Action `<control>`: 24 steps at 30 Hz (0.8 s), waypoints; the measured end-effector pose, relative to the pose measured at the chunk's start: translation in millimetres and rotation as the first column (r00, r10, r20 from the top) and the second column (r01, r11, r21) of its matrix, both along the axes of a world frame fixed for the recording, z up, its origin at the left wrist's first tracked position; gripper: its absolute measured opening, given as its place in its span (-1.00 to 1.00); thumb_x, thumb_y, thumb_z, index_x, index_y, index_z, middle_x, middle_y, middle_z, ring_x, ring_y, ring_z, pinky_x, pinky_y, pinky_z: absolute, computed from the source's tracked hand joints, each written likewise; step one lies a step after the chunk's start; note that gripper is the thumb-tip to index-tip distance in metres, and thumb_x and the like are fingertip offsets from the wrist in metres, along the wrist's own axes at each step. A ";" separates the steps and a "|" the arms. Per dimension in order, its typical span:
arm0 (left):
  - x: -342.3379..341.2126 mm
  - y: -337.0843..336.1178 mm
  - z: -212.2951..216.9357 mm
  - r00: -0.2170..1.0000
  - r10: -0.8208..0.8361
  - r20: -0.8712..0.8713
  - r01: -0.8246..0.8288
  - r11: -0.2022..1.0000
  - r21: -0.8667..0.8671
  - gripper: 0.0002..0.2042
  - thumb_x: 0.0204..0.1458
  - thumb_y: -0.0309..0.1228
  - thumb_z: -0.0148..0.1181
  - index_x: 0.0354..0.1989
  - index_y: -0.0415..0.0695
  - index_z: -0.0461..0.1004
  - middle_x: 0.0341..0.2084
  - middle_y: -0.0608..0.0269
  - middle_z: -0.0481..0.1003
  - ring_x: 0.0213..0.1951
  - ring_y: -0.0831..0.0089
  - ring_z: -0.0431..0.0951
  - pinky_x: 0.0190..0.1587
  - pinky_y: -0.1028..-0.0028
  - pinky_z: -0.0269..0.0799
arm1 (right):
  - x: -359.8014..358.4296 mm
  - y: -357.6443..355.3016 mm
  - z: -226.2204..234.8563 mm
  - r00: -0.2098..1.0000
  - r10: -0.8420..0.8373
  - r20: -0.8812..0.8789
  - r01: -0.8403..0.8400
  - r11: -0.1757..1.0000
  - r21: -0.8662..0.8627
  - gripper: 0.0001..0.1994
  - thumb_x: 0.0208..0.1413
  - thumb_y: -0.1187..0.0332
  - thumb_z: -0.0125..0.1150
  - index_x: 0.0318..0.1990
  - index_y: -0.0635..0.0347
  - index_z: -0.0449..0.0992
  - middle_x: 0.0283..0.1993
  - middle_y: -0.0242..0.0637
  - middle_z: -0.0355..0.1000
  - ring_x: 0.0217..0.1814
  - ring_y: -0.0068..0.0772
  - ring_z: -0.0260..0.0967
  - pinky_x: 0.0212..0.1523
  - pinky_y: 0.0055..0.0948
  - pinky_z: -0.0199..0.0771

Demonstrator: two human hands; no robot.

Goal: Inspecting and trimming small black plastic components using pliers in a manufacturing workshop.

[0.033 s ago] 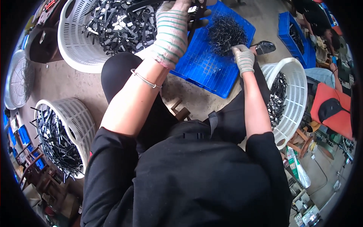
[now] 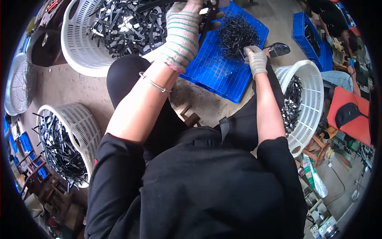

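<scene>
Blue crate (image 2: 215, 75) of small black pins (image 2: 237, 35), white baskets (image 2: 77, 47) of black parts (image 2: 123, 24)

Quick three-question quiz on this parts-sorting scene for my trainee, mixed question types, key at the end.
1. True or false: the right hand reaches into the pile of small black parts on the blue crate.
2. What colour are the round laundry-style baskets?
3. The left hand holds: A) a dark metal tool, B) a bottle, C) nothing.

Key: 1 true; 2 white; 3 A. Both hands wear knit gloves.
</scene>
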State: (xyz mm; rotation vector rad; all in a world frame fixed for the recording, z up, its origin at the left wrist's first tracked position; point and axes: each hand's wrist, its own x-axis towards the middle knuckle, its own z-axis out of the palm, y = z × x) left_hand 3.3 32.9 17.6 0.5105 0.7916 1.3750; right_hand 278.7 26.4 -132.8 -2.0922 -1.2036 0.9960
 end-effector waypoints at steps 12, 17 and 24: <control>6.2 4.9 -41.0 0.980 -0.198 0.002 0.198 0.980 0.024 -0.61 0.21 -0.13 -0.09 0.00 -0.22 0.31 -0.25 0.05 0.44 -0.30 0.20 0.56 -0.32 0.38 0.57 | -1.2 -19.5 10.7 0.998 0.021 -0.065 -0.025 0.998 -0.056 -0.82 0.03 0.28 0.17 -0.33 0.18 0.56 -0.57 -0.42 0.39 -0.65 -0.59 0.24 -0.63 -0.52 0.32; 4.8 -1.4 -50.2 0.975 -0.220 0.023 0.221 0.974 -0.044 -0.59 0.21 -0.11 -0.08 0.00 -0.23 0.31 -0.25 0.04 0.44 -0.27 0.16 0.56 -0.33 0.37 0.59 | -20.2 -28.9 13.1 0.987 0.030 -0.160 -0.042 0.997 -0.069 -0.81 0.10 0.25 0.12 -0.26 0.15 0.55 -0.50 -0.47 0.36 -0.62 -0.69 0.19 -0.61 -0.63 0.30; -3.2 -5.7 -45.6 0.984 -0.178 -0.006 0.177 0.983 -0.039 -0.59 0.23 -0.12 -0.14 0.05 -0.21 0.27 -0.19 0.00 0.39 -0.27 0.15 0.54 -0.32 0.36 0.58 | -33.9 -40.7 18.8 0.950 0.177 -0.256 -0.196 0.979 -0.048 -0.82 0.11 0.27 0.14 -0.24 0.14 0.56 -0.48 -0.49 0.36 -0.60 -0.71 0.20 -0.59 -0.68 0.30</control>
